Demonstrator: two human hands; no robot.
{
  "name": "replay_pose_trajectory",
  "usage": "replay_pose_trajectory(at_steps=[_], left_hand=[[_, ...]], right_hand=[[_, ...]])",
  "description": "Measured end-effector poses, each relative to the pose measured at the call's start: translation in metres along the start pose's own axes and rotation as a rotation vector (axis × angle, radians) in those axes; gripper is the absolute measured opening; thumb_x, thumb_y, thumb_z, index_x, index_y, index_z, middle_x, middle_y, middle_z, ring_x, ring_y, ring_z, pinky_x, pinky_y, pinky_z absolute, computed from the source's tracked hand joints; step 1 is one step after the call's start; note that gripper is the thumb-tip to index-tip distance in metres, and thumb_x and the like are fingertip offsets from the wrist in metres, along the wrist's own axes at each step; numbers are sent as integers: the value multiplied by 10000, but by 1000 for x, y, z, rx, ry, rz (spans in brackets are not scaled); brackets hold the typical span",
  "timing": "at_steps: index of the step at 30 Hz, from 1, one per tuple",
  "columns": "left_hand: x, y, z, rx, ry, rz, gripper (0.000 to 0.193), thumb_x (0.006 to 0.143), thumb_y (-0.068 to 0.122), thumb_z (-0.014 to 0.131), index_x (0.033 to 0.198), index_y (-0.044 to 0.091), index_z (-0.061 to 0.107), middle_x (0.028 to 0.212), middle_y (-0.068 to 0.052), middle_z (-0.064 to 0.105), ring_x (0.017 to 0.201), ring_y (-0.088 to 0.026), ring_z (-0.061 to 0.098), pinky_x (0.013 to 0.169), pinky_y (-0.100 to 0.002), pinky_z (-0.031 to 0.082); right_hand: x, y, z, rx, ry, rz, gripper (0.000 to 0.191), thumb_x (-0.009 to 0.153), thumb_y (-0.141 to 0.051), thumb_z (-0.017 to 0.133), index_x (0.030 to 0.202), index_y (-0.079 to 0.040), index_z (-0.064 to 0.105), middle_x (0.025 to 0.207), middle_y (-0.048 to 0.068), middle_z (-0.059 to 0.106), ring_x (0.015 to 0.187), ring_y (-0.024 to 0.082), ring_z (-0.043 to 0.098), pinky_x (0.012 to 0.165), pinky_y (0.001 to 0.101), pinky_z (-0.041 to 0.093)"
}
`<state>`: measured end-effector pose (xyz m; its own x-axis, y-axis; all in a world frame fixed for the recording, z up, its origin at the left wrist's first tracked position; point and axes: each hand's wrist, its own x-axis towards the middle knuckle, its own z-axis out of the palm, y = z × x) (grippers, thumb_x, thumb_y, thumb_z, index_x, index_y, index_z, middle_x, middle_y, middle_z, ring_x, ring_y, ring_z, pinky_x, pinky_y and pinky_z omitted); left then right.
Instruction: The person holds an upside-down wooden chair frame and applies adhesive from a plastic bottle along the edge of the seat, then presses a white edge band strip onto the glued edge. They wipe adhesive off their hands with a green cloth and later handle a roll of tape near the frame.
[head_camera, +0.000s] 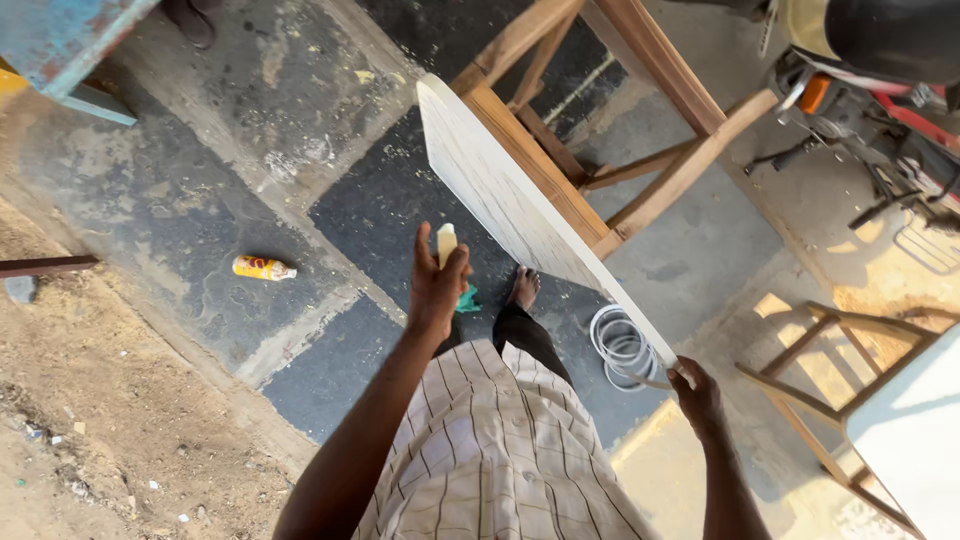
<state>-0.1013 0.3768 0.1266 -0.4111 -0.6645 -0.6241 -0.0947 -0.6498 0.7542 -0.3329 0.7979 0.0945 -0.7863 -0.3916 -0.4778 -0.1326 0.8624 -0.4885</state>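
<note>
My left hand (437, 285) is raised in front of me and shut on a small pale cream block (446, 240), with a bit of green cloth (467, 298) showing below the fingers. My right hand (697, 392) grips the near corner of a large white board (510, 195). The board stands tilted on edge and leans against a wooden frame (640, 110) behind it. My bare foot (524, 288) stands on the dark floor beside the board's lower edge.
An orange and yellow bottle (264, 268) lies on the concrete to the left. A coil of white tubing (625, 345) rests near my foot. A motorbike (880, 90) is parked at the top right. Another wooden frame (830, 400) with a white panel stands at the right.
</note>
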Motion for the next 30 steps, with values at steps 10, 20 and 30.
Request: replay_pose_trajectory(at_steps=[10, 20, 30], left_hand=[[10, -14, 14, -6, 7, 8, 878, 951, 203, 671, 1649, 123, 144, 825, -46, 598, 659, -86, 526, 547, -241, 481], [36, 10, 12, 104, 195, 161, 445, 1040, 228, 586, 1467, 106, 568, 800, -11, 578, 611, -63, 510, 526, -233, 481], [54, 23, -22, 39, 355, 257, 367, 1039, 211, 582, 1383, 88, 621, 883, -9, 646, 700, -52, 571, 580, -249, 514]], right_hand=[[0, 19, 3, -52, -22, -213, 584, 879, -253, 715, 1410, -44, 592, 1360, 200, 649, 1296, 359, 575, 1053, 473, 442], [128, -227, 19, -97, 162, -859, 410, 1027, -158, 586, 1412, -20, 602, 1431, 191, 632, 1327, 355, 600, 1100, 461, 476], [169, -484, 176, -687, 70, -1110, 617, 1029, -221, 484, 1556, 50, 313, 1630, 221, 315, 1524, 348, 290, 1230, 493, 202]])
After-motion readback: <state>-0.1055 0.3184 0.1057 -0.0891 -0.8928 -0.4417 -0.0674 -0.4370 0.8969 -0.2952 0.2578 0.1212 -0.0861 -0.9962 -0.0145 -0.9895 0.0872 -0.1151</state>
